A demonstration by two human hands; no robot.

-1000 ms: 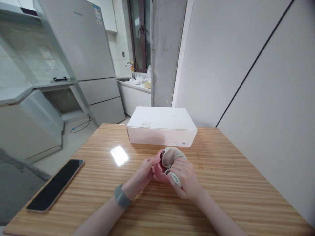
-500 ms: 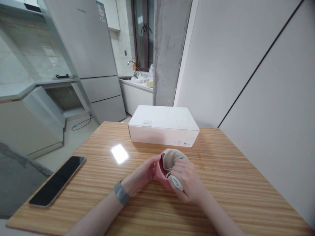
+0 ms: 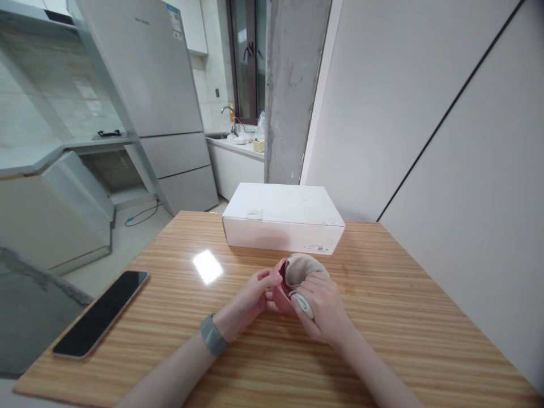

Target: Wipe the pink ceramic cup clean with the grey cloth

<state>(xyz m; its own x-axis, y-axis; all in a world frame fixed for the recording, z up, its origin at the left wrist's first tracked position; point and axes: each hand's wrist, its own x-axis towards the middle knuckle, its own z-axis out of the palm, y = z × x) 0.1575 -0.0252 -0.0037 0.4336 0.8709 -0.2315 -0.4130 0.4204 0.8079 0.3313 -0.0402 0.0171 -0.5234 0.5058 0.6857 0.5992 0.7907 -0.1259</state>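
My left hand [image 3: 258, 293] grips a pink cup [image 3: 279, 296] from its left side, the thumb on the rim and other fingers lower down. The cup is held tilted, its mouth turned toward my right hand. A beige-grey cloth [image 3: 301, 267] is bunched at the mouth, partly inside. My right hand [image 3: 319, 303] is closed around this cloth, and a pale folded end sticks out by the thumb. The cup's right side and most of its inside are hidden by cloth and fingers.
A white cardboard box [image 3: 283, 218] stands beyond my hands on the wooden table [image 3: 408, 317]. To the left lies a black-screened phone [image 3: 102, 314] near the table edge. A white wall [image 3: 425, 113] borders the right; a fridge [image 3: 144, 85] stands farther off.
The cup, the cloth and both hands have shifted slightly away from me and to the right. My left thumb has moved, now bent over the rim.
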